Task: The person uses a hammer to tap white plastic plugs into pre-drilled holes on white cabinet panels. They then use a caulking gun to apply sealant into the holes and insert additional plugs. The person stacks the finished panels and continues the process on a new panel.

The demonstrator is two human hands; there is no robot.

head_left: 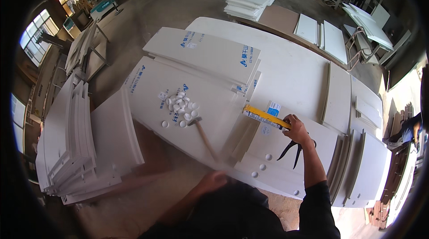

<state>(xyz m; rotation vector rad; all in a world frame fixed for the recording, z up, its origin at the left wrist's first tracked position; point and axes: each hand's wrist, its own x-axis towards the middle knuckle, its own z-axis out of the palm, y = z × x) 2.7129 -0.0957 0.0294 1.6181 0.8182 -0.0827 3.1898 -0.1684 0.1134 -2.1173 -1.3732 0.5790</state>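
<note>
My right hand is wrapped round the rear of a caulking gun, with a yellow frame and a printed tube in it. Its black handle and trigger hang below my hand, and the front end points left across the white panels. My left hand is by the near edge of the panels, its fingers smeared by motion. Close to it ends the wooden handle of a hammer, which lies on a printed white panel. Beside the hammer head is a loose heap of white round caps. Several round holes pierce the panel below the gun.
Behind, shorter printed panels are stacked on a large white board. More panel stacks stand to the left and right. Farther back are boards on the floor, a metal rack and workshop machinery.
</note>
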